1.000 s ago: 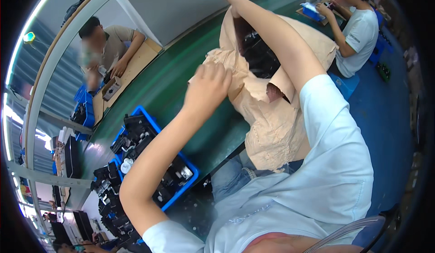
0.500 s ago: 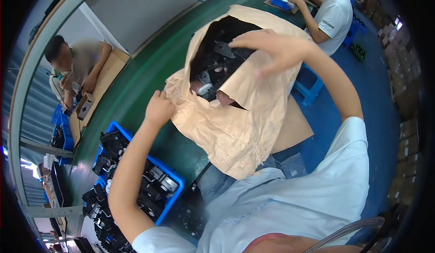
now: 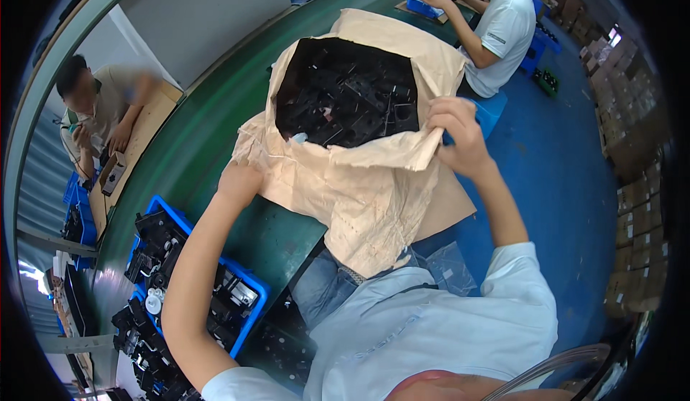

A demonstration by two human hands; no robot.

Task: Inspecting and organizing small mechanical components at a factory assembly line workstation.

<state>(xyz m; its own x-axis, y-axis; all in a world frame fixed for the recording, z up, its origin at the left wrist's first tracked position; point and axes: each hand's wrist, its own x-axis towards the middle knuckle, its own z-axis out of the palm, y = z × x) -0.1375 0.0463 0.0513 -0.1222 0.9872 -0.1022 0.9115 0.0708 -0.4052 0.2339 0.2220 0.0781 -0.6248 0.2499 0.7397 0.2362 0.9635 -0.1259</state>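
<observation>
A large tan paper sack (image 3: 381, 207) stands on the green table in front of me, its mouth spread wide. Inside lies a heap of black plastic parts (image 3: 352, 99), with a few small pale bits among them. My left hand (image 3: 241, 180) grips the crumpled left edge of the sack. On the other side, my right hand (image 3: 460, 134) has its fingers curled over the folded right rim of the mouth. Both hands are closed on the paper, though the left fingertips are partly hidden.
Blue crates (image 3: 251, 293) of black parts stand by my left arm. A person (image 3: 108, 113) sits at a board across on the left; another person (image 3: 499, 34) works at the far right beside a blue tray (image 3: 424, 6). Stacked cartons (image 3: 636, 236) line the right side.
My right hand has moved from above the sack's mouth to its right rim and taken hold there. The flap is pulled back, and the mouth is wider, showing more black parts.
</observation>
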